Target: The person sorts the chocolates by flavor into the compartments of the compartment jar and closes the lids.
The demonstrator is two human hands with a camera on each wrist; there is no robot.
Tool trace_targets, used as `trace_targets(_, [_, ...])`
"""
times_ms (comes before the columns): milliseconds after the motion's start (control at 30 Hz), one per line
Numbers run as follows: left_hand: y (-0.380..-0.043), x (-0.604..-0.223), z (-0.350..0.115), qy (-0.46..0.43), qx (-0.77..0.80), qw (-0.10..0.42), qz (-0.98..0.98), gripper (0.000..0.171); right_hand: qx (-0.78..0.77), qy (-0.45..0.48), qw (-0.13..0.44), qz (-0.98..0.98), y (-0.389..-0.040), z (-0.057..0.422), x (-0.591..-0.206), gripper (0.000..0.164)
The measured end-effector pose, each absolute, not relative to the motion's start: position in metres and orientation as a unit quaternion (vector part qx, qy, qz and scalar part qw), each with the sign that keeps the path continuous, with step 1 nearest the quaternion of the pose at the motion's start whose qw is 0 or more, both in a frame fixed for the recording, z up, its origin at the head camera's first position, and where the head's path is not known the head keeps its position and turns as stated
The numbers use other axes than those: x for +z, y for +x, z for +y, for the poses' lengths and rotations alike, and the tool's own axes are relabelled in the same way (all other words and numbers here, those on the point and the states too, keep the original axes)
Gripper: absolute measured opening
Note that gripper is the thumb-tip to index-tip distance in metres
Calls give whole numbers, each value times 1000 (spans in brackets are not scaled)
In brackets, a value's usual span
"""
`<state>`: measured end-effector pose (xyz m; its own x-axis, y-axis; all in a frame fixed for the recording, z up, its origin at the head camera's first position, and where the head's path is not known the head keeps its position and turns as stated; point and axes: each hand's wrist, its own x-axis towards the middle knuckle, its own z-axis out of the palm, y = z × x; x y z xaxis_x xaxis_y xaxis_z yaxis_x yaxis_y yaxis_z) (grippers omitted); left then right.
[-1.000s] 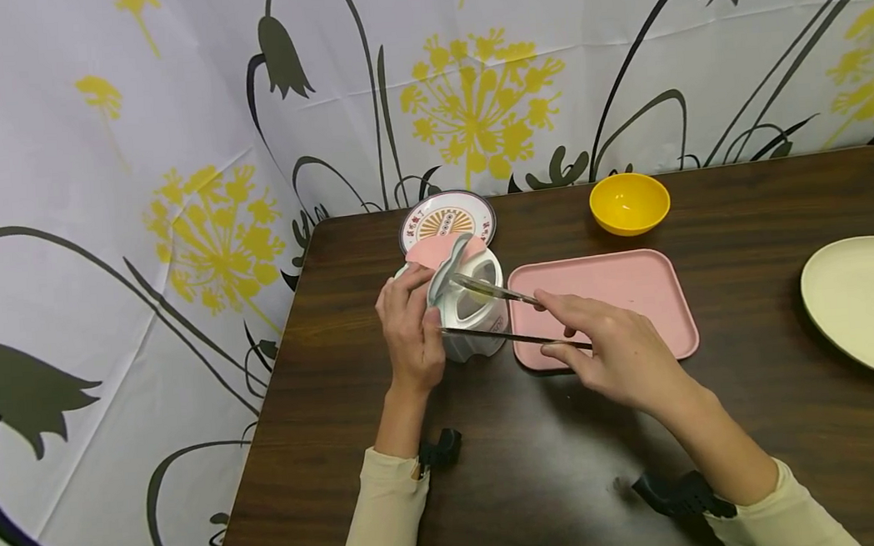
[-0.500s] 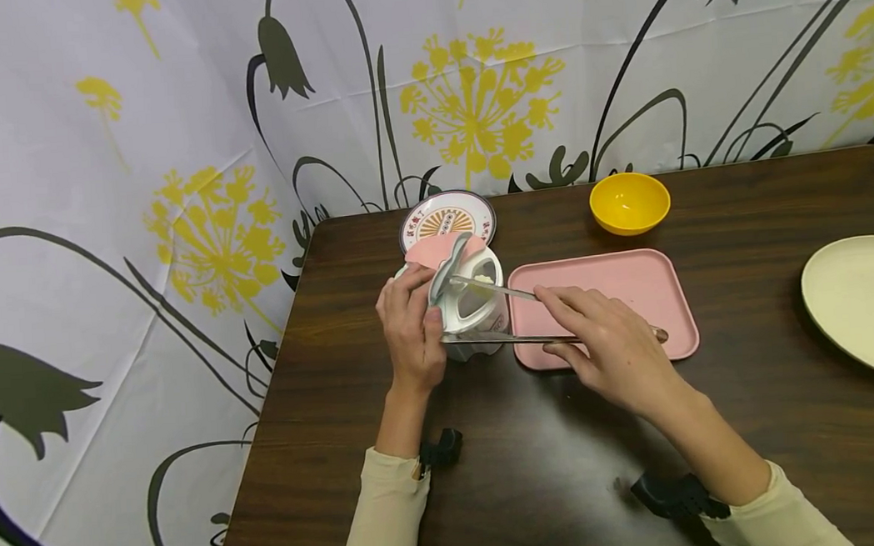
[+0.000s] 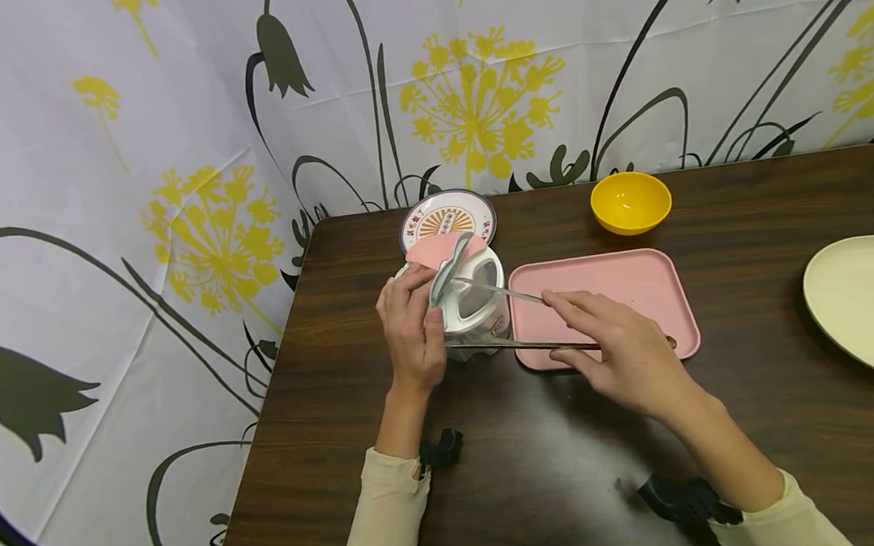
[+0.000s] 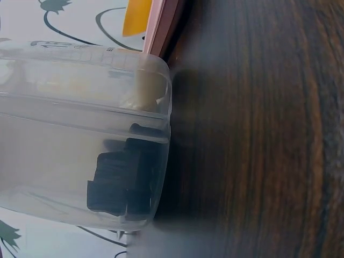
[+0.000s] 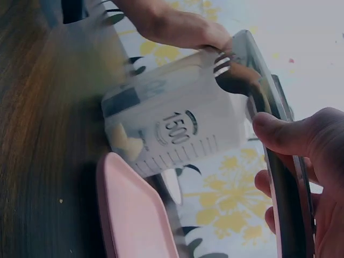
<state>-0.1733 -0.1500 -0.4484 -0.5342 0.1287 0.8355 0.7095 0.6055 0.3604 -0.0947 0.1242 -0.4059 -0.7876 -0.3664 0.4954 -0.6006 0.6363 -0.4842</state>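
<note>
A translucent storage container (image 5: 185,107) marked 1500 stands on the table, its white lid (image 3: 487,263) showing openings. A grey flap (image 3: 446,274) on it stands raised. My left hand (image 3: 411,333) grips the container's left side and top, its fingers by the flap. Through the wall, dark blocks (image 4: 121,180) and pale pieces (image 5: 126,142) show in separate parts. My right hand (image 3: 630,357) holds metal tongs (image 3: 524,345) with the arms spread. One arm's tip is at the flap over an opening; the other lies in front of the container. A fork-shaped tip shows in the right wrist view.
A pink tray (image 3: 595,272) lies right of the container. Behind it is a yellow bowl (image 3: 630,203). A small printed plate (image 3: 448,214) sits behind the container, and a cream plate (image 3: 867,305) is at the far right. A patterned cloth (image 3: 470,79) hangs behind the table (image 3: 324,397).
The right hand has moved slightly right and down, and the tongs' lower arm sits lower. A pale patch seen at the opening half a second ago is out of sight. The left hand stays put.
</note>
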Motion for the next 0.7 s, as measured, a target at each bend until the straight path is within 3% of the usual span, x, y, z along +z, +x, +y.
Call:
trace_targets(467, [-174,-448,-149,-261,-361,408,-797,48,316,152,195,-916,-73,188,-413,76])
trace_targets(700, [-173,-448,-149,-261,-362,407,-797,49,327,87,201,-919,-65,223,-432,68])
